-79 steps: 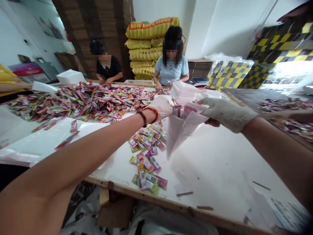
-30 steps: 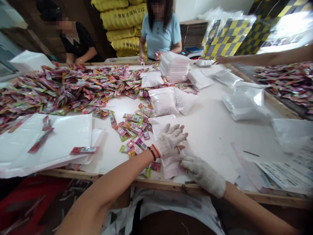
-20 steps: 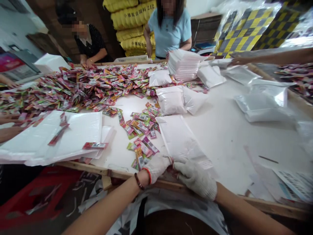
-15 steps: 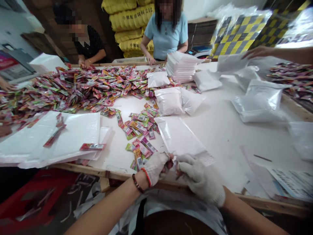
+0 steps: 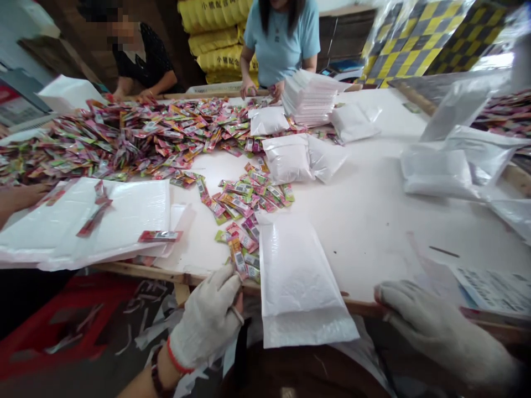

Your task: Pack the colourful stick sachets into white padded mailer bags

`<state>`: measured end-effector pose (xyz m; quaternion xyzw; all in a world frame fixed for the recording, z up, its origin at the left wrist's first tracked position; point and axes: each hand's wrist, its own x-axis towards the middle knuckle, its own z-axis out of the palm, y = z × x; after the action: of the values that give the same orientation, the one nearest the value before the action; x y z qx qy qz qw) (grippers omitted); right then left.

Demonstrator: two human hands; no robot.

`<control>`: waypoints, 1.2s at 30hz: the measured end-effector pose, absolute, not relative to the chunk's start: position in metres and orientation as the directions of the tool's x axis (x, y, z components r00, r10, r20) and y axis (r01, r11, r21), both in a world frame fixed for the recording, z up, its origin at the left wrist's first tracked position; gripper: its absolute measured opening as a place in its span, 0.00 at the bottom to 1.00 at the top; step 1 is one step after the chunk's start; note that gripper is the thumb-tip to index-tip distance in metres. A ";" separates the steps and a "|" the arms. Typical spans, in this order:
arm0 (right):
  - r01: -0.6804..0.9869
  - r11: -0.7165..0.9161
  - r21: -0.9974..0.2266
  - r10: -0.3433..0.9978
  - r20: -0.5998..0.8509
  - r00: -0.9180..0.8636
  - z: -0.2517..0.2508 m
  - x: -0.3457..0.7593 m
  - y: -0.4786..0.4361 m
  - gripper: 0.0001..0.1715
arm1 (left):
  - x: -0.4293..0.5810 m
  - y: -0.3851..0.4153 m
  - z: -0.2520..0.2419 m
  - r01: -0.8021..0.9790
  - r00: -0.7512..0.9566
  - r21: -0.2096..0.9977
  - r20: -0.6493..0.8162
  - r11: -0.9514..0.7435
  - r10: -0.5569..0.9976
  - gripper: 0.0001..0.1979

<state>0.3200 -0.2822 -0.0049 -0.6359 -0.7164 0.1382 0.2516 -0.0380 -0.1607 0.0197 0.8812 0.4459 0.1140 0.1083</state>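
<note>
The mailer [image 5: 296, 276] lies on the table [image 5: 373, 210], its near end hanging over the front edge. Just left of that end, below the edge, is the left hand [image 5: 207, 320]; the right hand [image 5: 440, 326] is well off to the mailer's right. A small scatter of sachets [image 5: 244, 204] touches its far left corner, and the big heap [image 5: 124, 138] lies farther behind-left. Straight behind the mailer are two filled bags [image 5: 290, 157] side by side, then a stack of mailers [image 5: 309, 97]. Left of it lie flat sheets [image 5: 83, 221], and right of it a printed sheet [image 5: 493, 287].

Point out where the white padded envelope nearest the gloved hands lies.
Head view, bottom centre: the envelope lies flat across the near edge of the table, lower end overhanging, between the left hand and right hand, just right of the loose sachets.
</note>
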 end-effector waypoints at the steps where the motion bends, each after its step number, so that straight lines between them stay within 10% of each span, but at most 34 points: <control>1: 0.844 0.228 -0.485 0.958 0.267 -0.106 -0.012 0.311 -0.278 0.05 | -0.038 -0.163 0.014 0.700 0.642 0.208 0.237 -0.683 0.729 0.16; 7: 0.791 0.561 -0.245 0.747 0.561 -0.356 -0.023 0.274 -0.252 0.14 | -0.025 -0.167 -0.015 0.314 0.868 -0.014 0.410 -0.949 0.281 0.17; 15: 0.563 0.642 -0.521 0.765 0.478 -0.431 0.001 0.271 -0.243 0.13 | -0.021 -0.172 0.008 0.275 0.785 0.440 0.411 -0.855 0.464 0.11; 20: 0.638 0.120 -0.760 0.993 0.094 -0.076 -0.006 0.264 -0.242 0.13 | -0.011 -0.171 0.016 0.535 0.620 0.742 -0.020 -0.405 0.784 0.18; 26: 0.652 -0.349 -0.673 0.909 -0.413 0.060 -0.006 0.264 -0.220 0.19 | -0.004 -0.148 0.020 0.853 0.380 0.491 -0.359 -0.173 0.853 0.15; 32: 0.205 -0.433 -0.878 0.892 -0.450 -0.043 -0.024 0.260 -0.191 0.25 | 0.011 -0.157 0.021 0.656 0.708 0.136 0.229 -0.742 0.668 0.20; 36: 0.046 -0.434 -0.900 0.878 -0.434 -0.200 -0.022 0.251 -0.170 0.29 | 0.019 -0.154 0.001 0.332 0.922 0.140 0.162 -0.933 0.353 0.36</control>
<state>0.2511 -0.1704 -0.0215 -0.5448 -0.4242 0.6483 0.3210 0.0192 -0.1542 0.0014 0.9787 0.1751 0.0925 0.0551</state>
